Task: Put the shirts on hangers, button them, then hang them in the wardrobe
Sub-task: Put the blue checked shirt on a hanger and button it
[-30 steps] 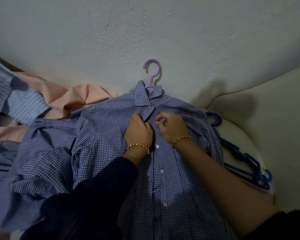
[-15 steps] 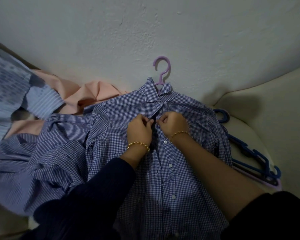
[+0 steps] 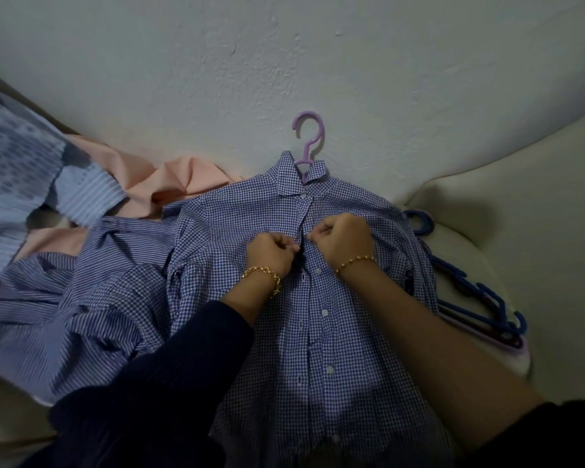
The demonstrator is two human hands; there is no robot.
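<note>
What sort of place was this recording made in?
Probably a home living room or bedroom: a checked shirt lies on a cream sofa against a plain wall, other shirts are heaped to its left, and spare hangers lie to its right.

I see one supporting surface: a cream sofa (image 3: 470, 251). Its seat runs along a white wall (image 3: 217, 62), and a padded arm (image 3: 541, 214) rises at the right.

Items lying on the seat, left to right:
- A pale blue striped cloth (image 3: 85, 194) at the far left.
- A peach cloth (image 3: 183, 177), crumpled against the wall.
- A blue striped shirt (image 3: 48, 325), rumpled, overlapping the peach cloth.
- A blue checked shirt (image 3: 318, 332), spread front-up at the centre, its edge over the striped shirt. It sits on a purple hanger (image 3: 308, 136), whose hook leans on the wall.
- A stack of blue hangers (image 3: 487, 298), just right of the checked shirt, with a pale purple hanger (image 3: 520, 349) beneath it.
</note>
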